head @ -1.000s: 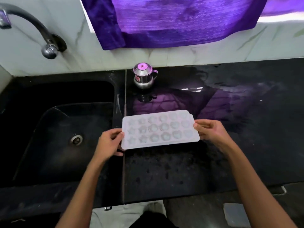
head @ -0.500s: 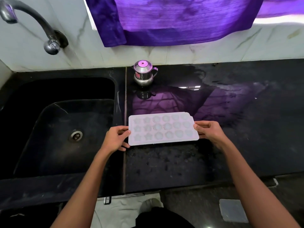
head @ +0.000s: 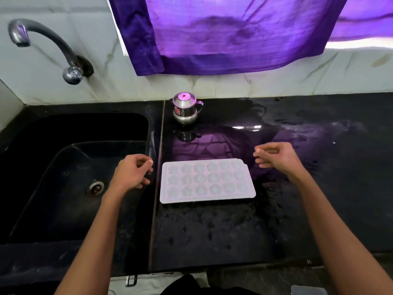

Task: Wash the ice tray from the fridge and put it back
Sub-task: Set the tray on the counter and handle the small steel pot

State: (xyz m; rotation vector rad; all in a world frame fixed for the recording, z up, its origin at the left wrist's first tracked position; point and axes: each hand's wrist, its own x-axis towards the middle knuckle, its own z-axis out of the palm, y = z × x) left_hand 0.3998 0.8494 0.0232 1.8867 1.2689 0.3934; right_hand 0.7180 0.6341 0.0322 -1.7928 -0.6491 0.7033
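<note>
1. The ice tray [head: 207,180] is seen lying flat on the black counter [head: 319,188], just right of the seam that borders the sink [head: 63,188]; nothing is grasped by either hand.
2. The left hand [head: 131,174] is held just off the tray's left short edge, above the sink's right rim. Its fingers are loosely curled with the thumb near the fingertips, and nothing is held between them; no contact with the tray can be made out.
3. The right hand [head: 278,157] is held beyond the tray's far right corner and apart from it. Its fingers are loosely bent toward the thumb, and nothing is gripped.
4. The tray lies between the two hands, nearer the body than the right hand and level with the left. Three rows of shaped cells, some star-like, are shown on its upper face.
5. A small steel pot [head: 186,108] with a lid and a handle is stood farther from the body than both hands, against the wall, well apart from the tray.
6. A tap [head: 49,43] is mounted on the wall beyond the left hand, above the sink, whose drain [head: 95,187] is seen just left of that hand.
7. A purple cloth [head: 234,33] is hung on the wall above the pot, and its reflection is shown on the wet counter beyond the tray.
</note>
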